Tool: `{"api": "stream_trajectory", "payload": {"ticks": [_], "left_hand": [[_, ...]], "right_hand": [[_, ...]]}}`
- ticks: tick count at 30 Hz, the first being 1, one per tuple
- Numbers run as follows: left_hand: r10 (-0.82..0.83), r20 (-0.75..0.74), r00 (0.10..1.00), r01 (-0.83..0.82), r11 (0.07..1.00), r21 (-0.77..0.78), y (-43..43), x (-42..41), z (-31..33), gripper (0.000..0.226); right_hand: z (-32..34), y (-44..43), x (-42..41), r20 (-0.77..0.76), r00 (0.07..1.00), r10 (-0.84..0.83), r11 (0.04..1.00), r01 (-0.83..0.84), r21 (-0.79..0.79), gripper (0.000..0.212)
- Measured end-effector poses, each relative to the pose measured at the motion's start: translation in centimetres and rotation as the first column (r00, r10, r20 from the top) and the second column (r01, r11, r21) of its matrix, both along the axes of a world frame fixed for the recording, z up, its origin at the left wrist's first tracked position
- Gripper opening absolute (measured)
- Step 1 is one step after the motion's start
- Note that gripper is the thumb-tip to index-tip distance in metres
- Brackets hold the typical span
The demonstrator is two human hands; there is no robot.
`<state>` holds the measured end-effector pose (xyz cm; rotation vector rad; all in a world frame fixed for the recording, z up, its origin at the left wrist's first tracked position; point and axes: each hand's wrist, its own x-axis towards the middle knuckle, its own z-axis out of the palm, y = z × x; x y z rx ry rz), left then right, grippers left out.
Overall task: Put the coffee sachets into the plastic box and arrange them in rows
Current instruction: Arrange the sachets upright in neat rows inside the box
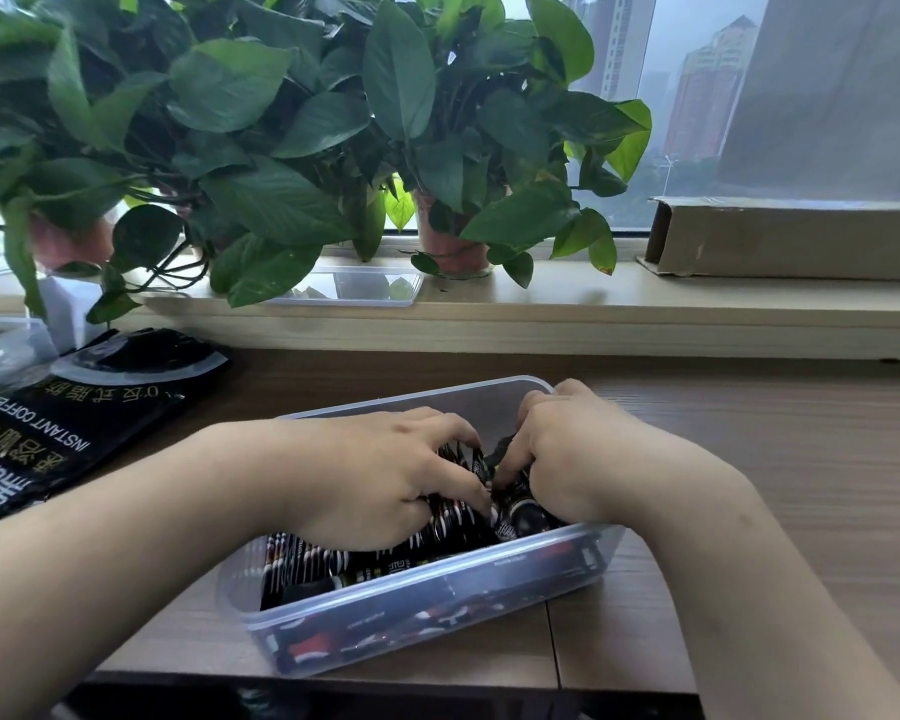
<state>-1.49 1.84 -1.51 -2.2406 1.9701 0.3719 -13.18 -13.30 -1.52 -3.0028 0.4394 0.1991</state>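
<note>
Low in the centre of the frame, the plastic box (489,407) sits on the desk (749,433) at a slight angle, and both hands are inside it. The coffee sachets (458,517) are already in the box: dark packets stand on edge, packed close, and more show through the clear front wall.

The left hand (375,475) lies over the left part of the stack, its fingers (453,433) curled down and gripping the tops of several sachets. The right hand (583,459) comes in from the right, its fingers (510,462) also bent and closed on sachets near the middle. The 2 sets of fingertips nearly meet there. How many packets each hand holds cannot be told.

By the look of it, loading is largely done and the step in hand is the arranging: squaring loose packets into rows. The next move probably calls for standing the middle packets upright and pressing them against their neighbours, while the other hand keeps the row from toppling.

At the left of the frame a black instant coffee bag (74,418) lies flat on the desk, and a clear lid (354,288) rests on the windowsill (645,298).
</note>
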Motion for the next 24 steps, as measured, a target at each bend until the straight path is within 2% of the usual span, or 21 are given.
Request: {"api": "stream_trajectory", "payload": {"ticks": [4, 7, 11, 14, 19, 22, 24], "left_hand": [[0.011, 0.003, 1.000, -0.011, 1.000, -0.005, -0.1, 0.0, 0.1, 0.057], [-0.011, -0.026, 1.000, 0.010, 1.000, -0.013, -0.1, 0.1, 0.1, 0.060], [-0.014, -0.050, 0.999, 0.013, 1.000, -0.017, 0.1, 0.3, 0.0, 0.062], [-0.008, -0.059, 0.998, 0.007, 1.000, -0.009, 0.2, 0.5, -0.1, 0.065], [0.004, -0.041, 0.999, -0.004, 1.000, 0.000, 0.2, 0.6, -0.2, 0.065], [-0.005, -0.013, 1.000, 0.004, 1.000, -0.016, 0.1, 0.4, -0.2, 0.061], [-0.011, -0.001, 1.000, 0.011, 1.000, -0.021, 0.1, 0.3, -0.2, 0.059]], "right_hand": [[-0.5, -0.3, 0.2, 0.006, 1.000, 0.009, 0.999, -0.008, -0.042, 0.044], [-0.9, -0.6, 0.0, 0.065, 0.998, -0.004, 0.999, 0.001, 0.050, 0.044], [-1.1, -0.8, -0.1, 0.081, 0.997, 0.003, 0.997, -0.009, 0.076, 0.040], [-0.9, -0.7, -0.2, 0.044, 0.999, 0.013, 0.997, -0.016, 0.073, 0.045], [-0.5, 0.1, 0.2, -0.086, 0.996, 0.020, 0.996, -0.027, -0.089, 0.046], [-0.7, 0.1, 0.4, -0.089, 0.996, -0.008, 0.998, 0.003, -0.055, 0.050], [-0.8, -0.1, 0.5, -0.073, 0.995, -0.063, 0.998, 0.063, -0.002, 0.044]]}}
